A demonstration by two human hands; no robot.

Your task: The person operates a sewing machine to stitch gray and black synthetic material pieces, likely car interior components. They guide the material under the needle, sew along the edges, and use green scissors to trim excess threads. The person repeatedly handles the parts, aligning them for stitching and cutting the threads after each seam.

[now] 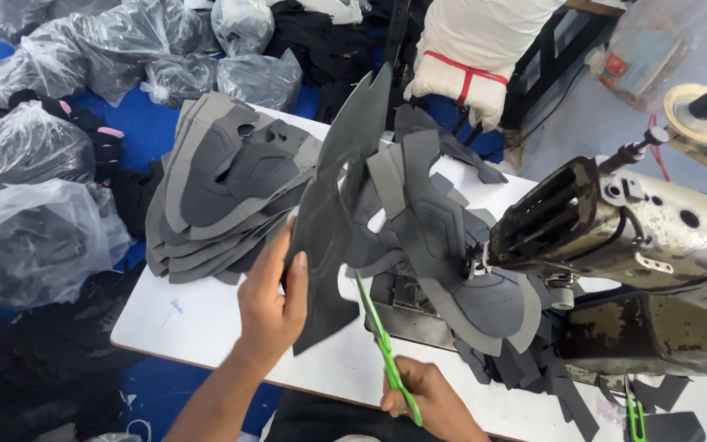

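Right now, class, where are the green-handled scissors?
In the head view, the green-handled scissors sit low and centre in the right hand, blades pointing up toward the dark grey cut piece held by the left hand.

Single head-worn view. It looks steeply down, at close range, onto the white table and sewing machine.

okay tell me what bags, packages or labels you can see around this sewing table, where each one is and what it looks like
Clear plastic bags of dark pieces: heaped on the blue floor, left and top left, crinkled and greyish.
White sack tied with red strap: behind the table, top centre, bulging.
Clear plastic bag with a red and blue item inside: top right, behind the sewing machine.
No screens or signs show.
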